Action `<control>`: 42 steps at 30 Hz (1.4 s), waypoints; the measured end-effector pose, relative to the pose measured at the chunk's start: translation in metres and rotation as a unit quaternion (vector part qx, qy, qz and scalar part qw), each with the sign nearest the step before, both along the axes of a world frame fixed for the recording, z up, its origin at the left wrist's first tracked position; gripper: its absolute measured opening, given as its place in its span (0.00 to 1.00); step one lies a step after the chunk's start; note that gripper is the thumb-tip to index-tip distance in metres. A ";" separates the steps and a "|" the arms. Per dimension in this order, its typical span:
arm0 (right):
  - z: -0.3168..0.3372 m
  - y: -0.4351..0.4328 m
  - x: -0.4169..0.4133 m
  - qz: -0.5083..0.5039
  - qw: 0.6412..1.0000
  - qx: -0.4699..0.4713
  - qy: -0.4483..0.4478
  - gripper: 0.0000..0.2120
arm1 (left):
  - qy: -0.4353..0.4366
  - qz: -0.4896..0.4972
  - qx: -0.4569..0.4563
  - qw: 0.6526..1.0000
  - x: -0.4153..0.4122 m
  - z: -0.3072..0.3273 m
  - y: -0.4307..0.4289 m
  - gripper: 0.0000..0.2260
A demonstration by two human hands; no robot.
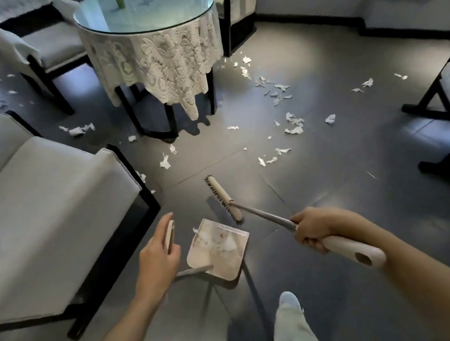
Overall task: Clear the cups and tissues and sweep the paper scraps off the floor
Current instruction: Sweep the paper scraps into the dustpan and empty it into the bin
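The left hand [159, 253] is holding the dustpan [229, 271] handle and the right hand [314, 230] is gripping the broom [223, 197]. If the pan is tipping, the paper scraps [224, 244] just beside the left hand might be spilling out.

dark tiled floor [364, 210]; round glass table [144, 7] under lace cloth [165, 61], pale armchairs [36, 193] around.
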State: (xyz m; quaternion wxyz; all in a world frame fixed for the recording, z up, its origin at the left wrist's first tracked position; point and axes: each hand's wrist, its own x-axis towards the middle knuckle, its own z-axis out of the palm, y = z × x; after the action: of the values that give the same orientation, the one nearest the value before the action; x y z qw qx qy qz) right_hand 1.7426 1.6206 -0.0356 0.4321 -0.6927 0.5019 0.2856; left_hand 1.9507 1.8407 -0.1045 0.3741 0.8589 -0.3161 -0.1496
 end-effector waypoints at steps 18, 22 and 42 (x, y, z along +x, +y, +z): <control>-0.112 0.109 0.002 0.122 0.983 -0.073 0.116 0.22 | 0.056 -0.014 0.099 0.993 -0.002 -0.016 0.094 0.28; -0.108 0.143 0.018 0.157 0.982 -0.007 0.105 0.19 | 0.045 -0.013 0.087 0.995 0.004 -0.021 0.073 0.27; -0.019 -0.087 0.053 0.012 1.000 -0.014 0.003 0.15 | 0.013 -0.037 0.009 0.999 0.057 -0.008 -0.157 0.28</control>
State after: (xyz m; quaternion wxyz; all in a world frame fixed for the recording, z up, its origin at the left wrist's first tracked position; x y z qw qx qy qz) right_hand 1.7957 1.5333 -0.0549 0.4170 -0.7041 0.4987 0.2858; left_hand 2.0072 1.6834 -0.1123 0.3651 0.8478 -0.3412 -0.1775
